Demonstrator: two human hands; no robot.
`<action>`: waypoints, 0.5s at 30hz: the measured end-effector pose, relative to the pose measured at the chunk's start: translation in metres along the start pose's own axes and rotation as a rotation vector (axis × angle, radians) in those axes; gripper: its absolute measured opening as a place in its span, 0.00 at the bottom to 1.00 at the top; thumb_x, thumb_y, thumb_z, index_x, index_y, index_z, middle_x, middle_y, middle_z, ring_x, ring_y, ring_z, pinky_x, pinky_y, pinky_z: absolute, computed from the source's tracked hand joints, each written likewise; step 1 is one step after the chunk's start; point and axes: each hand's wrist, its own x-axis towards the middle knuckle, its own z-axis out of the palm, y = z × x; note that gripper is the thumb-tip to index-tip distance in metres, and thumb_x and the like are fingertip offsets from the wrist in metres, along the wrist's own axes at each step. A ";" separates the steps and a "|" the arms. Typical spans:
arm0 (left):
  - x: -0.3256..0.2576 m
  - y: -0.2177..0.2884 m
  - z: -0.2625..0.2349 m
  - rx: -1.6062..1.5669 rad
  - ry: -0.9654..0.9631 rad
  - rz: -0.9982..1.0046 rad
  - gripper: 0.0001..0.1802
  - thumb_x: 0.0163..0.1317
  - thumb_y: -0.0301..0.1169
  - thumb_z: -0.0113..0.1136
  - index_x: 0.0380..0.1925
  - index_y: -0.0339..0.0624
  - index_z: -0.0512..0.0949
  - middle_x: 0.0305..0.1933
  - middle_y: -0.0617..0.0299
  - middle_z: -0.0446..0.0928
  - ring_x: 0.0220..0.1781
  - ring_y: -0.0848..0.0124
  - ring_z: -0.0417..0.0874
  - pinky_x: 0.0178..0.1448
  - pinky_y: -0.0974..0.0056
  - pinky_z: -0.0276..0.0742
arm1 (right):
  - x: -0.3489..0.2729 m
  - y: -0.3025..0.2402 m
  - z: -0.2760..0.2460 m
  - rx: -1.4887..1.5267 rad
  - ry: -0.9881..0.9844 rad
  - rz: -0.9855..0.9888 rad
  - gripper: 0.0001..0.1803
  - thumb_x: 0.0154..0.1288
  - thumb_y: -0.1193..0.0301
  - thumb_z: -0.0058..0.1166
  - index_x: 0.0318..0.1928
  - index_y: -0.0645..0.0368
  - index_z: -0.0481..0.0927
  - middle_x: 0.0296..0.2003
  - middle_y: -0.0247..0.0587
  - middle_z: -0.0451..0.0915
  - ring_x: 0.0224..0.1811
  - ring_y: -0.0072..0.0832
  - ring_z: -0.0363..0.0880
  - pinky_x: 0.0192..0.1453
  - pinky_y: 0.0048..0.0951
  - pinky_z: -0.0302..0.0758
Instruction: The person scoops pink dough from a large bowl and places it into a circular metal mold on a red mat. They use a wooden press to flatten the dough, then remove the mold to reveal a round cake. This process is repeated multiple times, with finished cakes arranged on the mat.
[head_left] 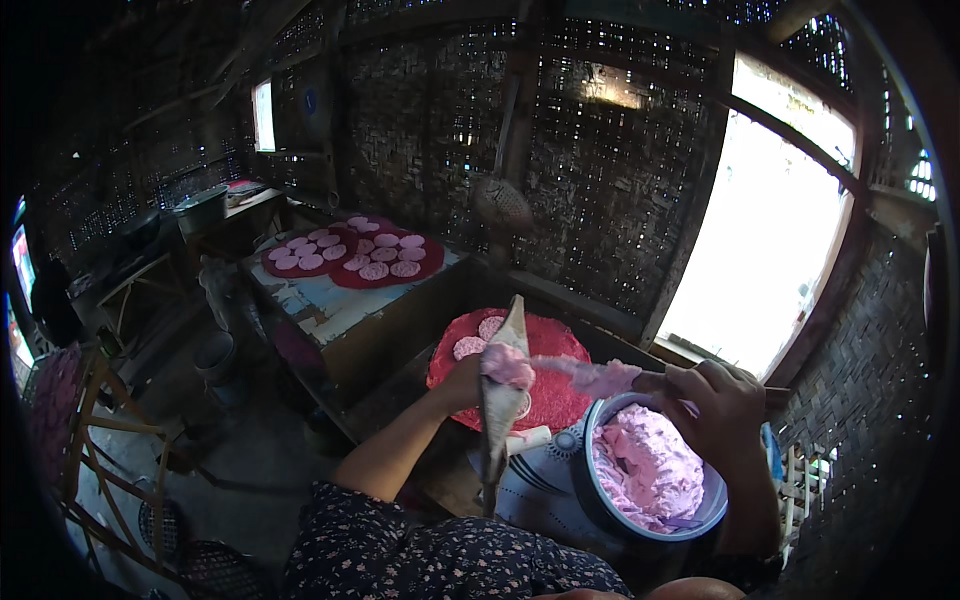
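My left hand is closed around the middle of a long, narrow, pale wooden piece, which widens at its centre. A lump of pink dough sits on that piece. My right hand grips a wooden stick, and sticky pink dough coats its far part, stretching across to the lump. Below the right hand stands a blue-grey bowl holding a big mass of pink dough. Beneath the left hand lies a round red mat with several pink lacy discs, partly hidden by the wooden piece.
A low table at the back left bears red mats with several pink discs. A white cylinder lies by the near mat. A bamboo rack stands left, a bucket on the floor. A strainer hangs on the woven wall.
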 end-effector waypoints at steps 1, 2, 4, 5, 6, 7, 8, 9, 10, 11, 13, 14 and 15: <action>-0.002 0.003 -0.002 -0.070 -0.007 0.000 0.15 0.49 0.24 0.53 0.15 0.52 0.58 0.20 0.70 0.55 0.25 0.74 0.58 0.40 0.66 0.62 | -0.004 0.004 0.005 0.060 0.007 0.054 0.12 0.48 0.61 0.64 0.32 0.51 0.80 0.20 0.30 0.73 0.19 0.27 0.75 0.22 0.30 0.70; 0.000 0.005 -0.003 0.027 -0.116 0.017 0.14 0.50 0.24 0.52 0.15 0.52 0.59 0.20 0.70 0.57 0.25 0.74 0.58 0.40 0.67 0.62 | -0.007 0.006 0.017 0.103 0.029 0.068 0.12 0.49 0.61 0.64 0.32 0.51 0.80 0.20 0.31 0.74 0.20 0.28 0.75 0.23 0.30 0.70; 0.004 0.006 -0.007 0.081 -0.266 0.055 0.13 0.51 0.24 0.52 0.16 0.52 0.60 0.22 0.69 0.59 0.26 0.75 0.60 0.40 0.66 0.64 | -0.013 0.001 0.041 0.166 0.033 0.116 0.11 0.50 0.62 0.63 0.32 0.51 0.80 0.20 0.32 0.75 0.20 0.28 0.76 0.23 0.31 0.71; 0.004 0.005 -0.007 -0.051 -0.264 0.049 0.14 0.51 0.23 0.52 0.15 0.52 0.60 0.23 0.69 0.60 0.26 0.74 0.61 0.41 0.65 0.65 | -0.020 -0.003 0.046 0.250 -0.036 0.188 0.11 0.50 0.62 0.64 0.33 0.52 0.80 0.22 0.34 0.78 0.21 0.29 0.79 0.24 0.31 0.73; 0.005 0.005 -0.005 -0.040 -0.206 0.051 0.14 0.52 0.23 0.52 0.15 0.51 0.60 0.24 0.69 0.61 0.27 0.74 0.62 0.41 0.64 0.67 | -0.023 -0.004 0.049 0.401 -0.075 0.195 0.12 0.51 0.62 0.64 0.33 0.53 0.80 0.24 0.36 0.80 0.23 0.30 0.80 0.25 0.31 0.74; -0.003 0.009 -0.004 0.133 -0.055 0.023 0.15 0.52 0.23 0.53 0.15 0.51 0.60 0.25 0.69 0.62 0.27 0.74 0.64 0.43 0.63 0.68 | -0.025 -0.006 0.051 0.438 -0.106 0.192 0.12 0.50 0.62 0.64 0.33 0.53 0.80 0.24 0.37 0.80 0.24 0.30 0.81 0.26 0.31 0.75; -0.010 0.013 -0.003 0.298 0.100 -0.009 0.15 0.52 0.22 0.54 0.14 0.51 0.60 0.25 0.69 0.62 0.27 0.73 0.66 0.44 0.63 0.70 | -0.026 -0.008 0.051 0.478 -0.137 0.198 0.12 0.50 0.62 0.64 0.33 0.54 0.80 0.25 0.38 0.81 0.25 0.30 0.81 0.26 0.31 0.75; -0.013 0.016 -0.001 0.477 0.083 0.009 0.10 0.52 0.23 0.56 0.19 0.48 0.66 0.30 0.70 0.67 0.32 0.73 0.70 0.46 0.64 0.71 | -0.026 -0.009 0.048 0.487 -0.162 0.186 0.12 0.51 0.62 0.63 0.33 0.55 0.80 0.25 0.38 0.81 0.25 0.31 0.81 0.27 0.31 0.75; -0.016 0.018 0.001 0.655 0.071 0.030 0.05 0.52 0.23 0.58 0.24 0.46 0.72 0.34 0.70 0.71 0.37 0.73 0.74 0.47 0.65 0.73 | -0.022 -0.011 0.048 0.508 -0.159 0.154 0.12 0.52 0.63 0.63 0.33 0.55 0.80 0.26 0.39 0.81 0.26 0.31 0.82 0.28 0.30 0.76; -0.015 0.016 0.004 0.882 0.030 0.102 0.05 0.52 0.25 0.59 0.29 0.45 0.74 0.35 0.69 0.73 0.38 0.73 0.75 0.47 0.66 0.73 | -0.017 -0.012 0.047 0.528 -0.160 0.124 0.12 0.52 0.64 0.64 0.34 0.56 0.80 0.27 0.40 0.82 0.28 0.31 0.83 0.30 0.29 0.77; -0.022 0.009 0.010 1.071 0.088 0.047 0.17 0.52 0.33 0.63 0.43 0.43 0.77 0.39 0.64 0.78 0.42 0.70 0.79 0.47 0.65 0.75 | -0.007 -0.010 0.038 0.471 -0.269 0.100 0.11 0.54 0.65 0.62 0.35 0.57 0.80 0.29 0.41 0.82 0.30 0.34 0.83 0.32 0.31 0.78; -0.024 0.009 0.011 1.144 0.153 0.028 0.18 0.51 0.35 0.64 0.43 0.43 0.78 0.38 0.63 0.79 0.42 0.69 0.80 0.48 0.65 0.75 | -0.001 -0.007 0.032 0.496 -0.314 0.109 0.11 0.56 0.62 0.59 0.35 0.56 0.81 0.27 0.40 0.82 0.28 0.35 0.82 0.31 0.32 0.77; -0.024 0.010 0.014 1.202 0.208 0.010 0.19 0.51 0.37 0.65 0.42 0.43 0.78 0.38 0.62 0.79 0.42 0.69 0.81 0.48 0.65 0.75 | 0.004 -0.003 0.024 0.470 -0.365 0.135 0.12 0.57 0.61 0.58 0.35 0.55 0.82 0.25 0.39 0.81 0.27 0.34 0.82 0.31 0.33 0.76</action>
